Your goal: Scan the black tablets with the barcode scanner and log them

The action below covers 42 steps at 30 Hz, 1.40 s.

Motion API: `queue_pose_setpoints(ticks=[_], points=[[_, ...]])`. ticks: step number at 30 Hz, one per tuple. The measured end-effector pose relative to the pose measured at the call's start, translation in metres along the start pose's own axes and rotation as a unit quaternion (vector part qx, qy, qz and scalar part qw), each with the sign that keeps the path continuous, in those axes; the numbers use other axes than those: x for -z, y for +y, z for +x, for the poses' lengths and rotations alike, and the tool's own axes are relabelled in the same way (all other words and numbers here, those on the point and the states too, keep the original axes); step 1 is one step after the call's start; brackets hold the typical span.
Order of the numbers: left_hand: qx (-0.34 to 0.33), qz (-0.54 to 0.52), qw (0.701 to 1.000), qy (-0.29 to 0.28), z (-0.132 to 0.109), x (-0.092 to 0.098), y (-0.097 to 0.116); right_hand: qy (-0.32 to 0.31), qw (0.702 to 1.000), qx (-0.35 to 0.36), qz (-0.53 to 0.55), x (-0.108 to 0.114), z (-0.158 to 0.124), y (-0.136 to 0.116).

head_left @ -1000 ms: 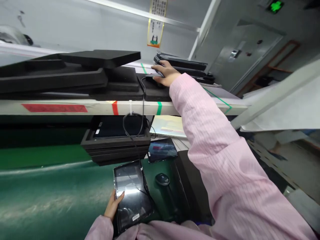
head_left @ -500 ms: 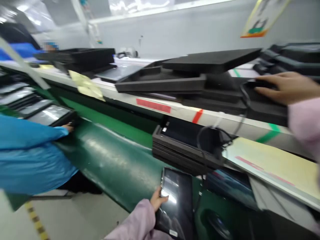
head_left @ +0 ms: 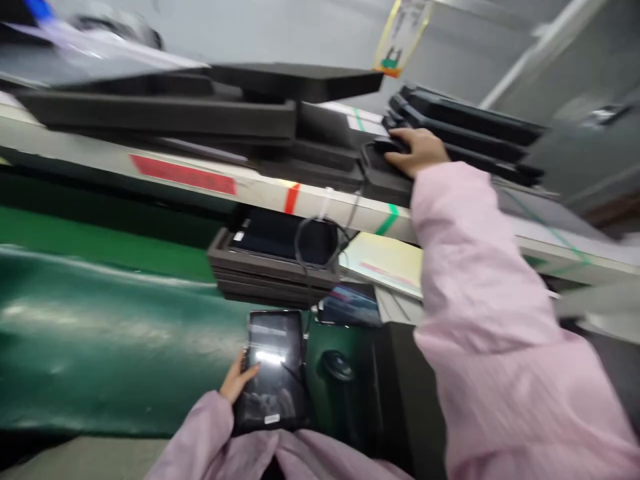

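Observation:
A dark tablet (head_left: 274, 393) with a small white label at its lower edge lies at the front of the green mat, and my left hand (head_left: 239, 380) grips its left edge, thumb over the screen. My right hand (head_left: 419, 152) reaches up to the shelf and is closed over a black mouse (head_left: 391, 145) resting on black foam (head_left: 387, 177). Beyond the tablet, a stack of foam trays (head_left: 273, 277) holds another dark tablet (head_left: 280, 237). A looped black cable hangs over that stack. Another dark device (head_left: 350, 305) lies right of it.
Large black foam pieces (head_left: 170, 117) cover the shelf's left part. Stacked black trays (head_left: 460, 127) stand behind my right hand. A round black object (head_left: 338, 365) sits right of the held tablet. A yellow sheet (head_left: 385, 260) lies under the shelf edge (head_left: 270, 193).
The view has swung right, so the person in blue has left the picture. My left hand still holds the tablet, and my right hand stays on the mouse.

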<state>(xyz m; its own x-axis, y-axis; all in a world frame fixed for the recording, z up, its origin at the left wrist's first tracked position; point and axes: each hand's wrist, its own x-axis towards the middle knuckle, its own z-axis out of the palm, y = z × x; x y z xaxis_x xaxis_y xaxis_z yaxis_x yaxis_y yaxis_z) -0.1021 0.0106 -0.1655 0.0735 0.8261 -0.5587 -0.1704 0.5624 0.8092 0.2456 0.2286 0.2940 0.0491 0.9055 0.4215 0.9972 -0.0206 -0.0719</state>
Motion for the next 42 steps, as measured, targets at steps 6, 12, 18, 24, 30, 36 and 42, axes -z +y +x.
queue_pose_setpoints(ticks=[6,12,18,24,30,36,42], points=[[0.009,0.038,0.998,-0.057,0.004,0.002,-0.008,-0.001,1.0,-0.027,-0.006,-0.001,-0.001,0.007],[0.006,0.035,0.997,-0.074,0.0,0.002,-0.004,-0.008,1.0,0.01,0.009,-0.001,-0.003,0.011],[0.004,0.037,0.996,-0.084,0.001,0.004,0.0,-0.01,0.999,0.033,0.006,-0.002,-0.003,0.011],[0.011,0.038,0.995,-0.09,0.0,0.004,0.001,-0.002,0.999,0.033,-0.015,-0.002,-0.002,0.008],[0.02,0.033,0.995,-0.096,0.001,0.005,0.0,-0.002,0.999,0.024,-0.022,-0.001,-0.004,0.004],[0.019,0.035,0.995,-0.089,0.0,0.004,0.001,-0.004,0.999,0.032,-0.027,-0.002,-0.002,0.01],[0.01,0.053,0.994,-0.093,0.001,0.005,-0.001,0.01,0.999,0.028,-0.027,-0.004,-0.001,0.011]])
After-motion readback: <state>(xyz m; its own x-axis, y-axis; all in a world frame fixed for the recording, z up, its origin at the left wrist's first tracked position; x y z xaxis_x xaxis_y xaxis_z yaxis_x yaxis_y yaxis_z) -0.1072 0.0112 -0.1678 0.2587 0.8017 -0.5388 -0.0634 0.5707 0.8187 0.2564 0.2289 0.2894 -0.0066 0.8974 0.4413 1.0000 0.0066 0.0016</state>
